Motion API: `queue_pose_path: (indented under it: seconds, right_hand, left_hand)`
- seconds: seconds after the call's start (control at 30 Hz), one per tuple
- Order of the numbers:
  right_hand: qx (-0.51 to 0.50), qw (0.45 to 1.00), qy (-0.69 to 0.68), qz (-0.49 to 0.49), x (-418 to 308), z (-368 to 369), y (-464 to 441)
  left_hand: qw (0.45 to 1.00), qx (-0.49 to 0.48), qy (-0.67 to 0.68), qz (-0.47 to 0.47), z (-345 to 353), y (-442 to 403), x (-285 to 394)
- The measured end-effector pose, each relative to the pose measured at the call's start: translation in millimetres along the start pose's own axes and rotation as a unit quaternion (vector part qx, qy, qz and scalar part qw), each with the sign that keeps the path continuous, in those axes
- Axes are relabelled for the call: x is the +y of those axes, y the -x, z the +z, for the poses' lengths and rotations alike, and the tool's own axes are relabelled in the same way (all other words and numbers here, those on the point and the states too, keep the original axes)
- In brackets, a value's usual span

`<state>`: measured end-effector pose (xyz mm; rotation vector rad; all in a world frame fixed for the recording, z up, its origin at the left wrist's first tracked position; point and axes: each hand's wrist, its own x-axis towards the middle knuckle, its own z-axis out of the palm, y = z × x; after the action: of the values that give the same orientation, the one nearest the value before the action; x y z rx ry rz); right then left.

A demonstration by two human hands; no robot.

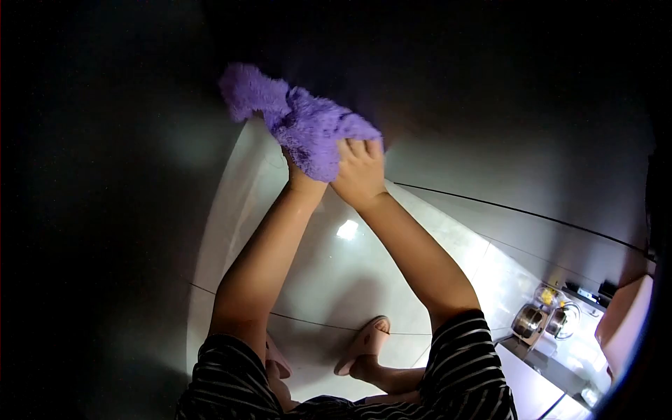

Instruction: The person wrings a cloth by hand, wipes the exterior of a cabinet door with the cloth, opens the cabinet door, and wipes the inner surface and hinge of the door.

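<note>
A fluffy purple cloth (308, 129) is bunched up in front of me, with one end sticking out to the upper left. My right hand (360, 171) grips the cloth's right end, its fingers curled over the pile. My left hand (304, 179) is at the cloth's lower edge, beside the right one. Only its wrist and a little of the hand show; the cloth covers the fingers. Both forearms reach forward, close together at the wrists.
Below lies a shiny light tiled floor (308, 280) with dark joints. My feet are in pink slippers (360, 346). At the lower right, metal pots (528, 320) stand on a white surface. A pink object (623, 325) is at the right edge. Dark areas surround the view.
</note>
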<state>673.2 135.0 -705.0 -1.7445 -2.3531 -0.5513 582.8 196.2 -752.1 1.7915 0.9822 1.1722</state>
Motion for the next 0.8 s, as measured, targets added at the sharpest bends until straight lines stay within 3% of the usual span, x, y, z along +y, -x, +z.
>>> queue_pose_path:
  seconds: [0.07, 0.13, 0.2, 0.27, 0.3, 0.33, 0.4, 0.43, 0.47, 0.53, 0.57, 0.63, 0.67, 0.7, 0.8]
  right_hand:
    - [-0.066, 0.997, -0.019, -0.045, 1.3, 12.4, 11.1]
    - [-0.053, 0.995, 0.015, -0.084, 2.1, 23.3, 17.6]
    - [-0.042, 0.993, 0.032, -0.103, 3.9, 25.3, 20.6]
    - [-0.085, 0.995, -0.006, -0.048, 2.8, 8.6, 19.5]
    - [-0.106, 0.994, -0.026, -0.023, 2.3, -0.3, 19.2]
    - [-0.065, 0.998, -0.015, 0.005, 2.2, -6.9, 19.6]
    - [0.016, 0.998, 0.009, 0.062, 3.6, -20.0, 19.6]
    - [0.057, 0.994, -0.033, 0.089, 5.1, -28.3, 14.0]
    - [0.042, 0.989, -0.03, 0.135, 1.4, -35.8, 6.5]
    - [0.044, 0.99, -0.007, 0.134, 1.4, -44.9, -3.9]
    - [0.045, 0.99, 0.005, 0.133, 1.4, -49.5, -9.1]
    - [0.039, 0.987, -0.086, 0.129, 10.0, -29.5, 15.4]
    - [0.075, 0.991, -0.055, 0.093, 12.5, -22.4, 20.9]
    - [0.062, 0.993, -0.052, 0.086, 11.5, -22.6, 22.8]
    - [-0.005, 0.998, -0.016, 0.062, 10.2, -26.7, 26.4]
  left_hand:
    - [0.998, 0.063, -0.018, -0.017, 12.5, 12.9, -19.2]
    - [0.974, -0.013, 0.174, -0.148, 8.2, 12.8, -34.0]
    - [0.979, -0.003, 0.14, -0.149, 14.8, 18.4, -35.3]
    - [0.988, -0.024, 0.144, -0.053, 3.6, 9.6, 2.6]
    - [0.973, -0.007, 0.224, -0.062, 17.2, 13.6, -0.3]
    - [0.951, 0.011, 0.302, -0.069, 26.0, 13.3, 4.4]
    - [0.97, -0.045, 0.233, -0.054, 27.2, 15.2, 33.6]
    - [0.995, -0.05, 0.081, 0.008, 16.6, 7.0, 63.6]
    - [0.994, -0.037, -0.073, 0.07, 5.8, -1.3, 93.7]
    - [0.978, -0.033, -0.154, 0.138, 1.5, -7.5, 108.7]
    - [0.972, -0.016, -0.149, 0.182, 1.0, -9.6, 104.8]
    - [0.993, -0.004, -0.051, 0.106, 24.7, 11.4, 68.1]
    - [0.998, 0.007, 0.0, 0.069, 36.3, 21.5, 50.0]
    - [0.984, 0.041, -0.115, 0.133, 23.6, 19.4, 61.5]
    - [0.999, 0.029, 0.02, 0.039, 19.5, 23.4, 60.0]
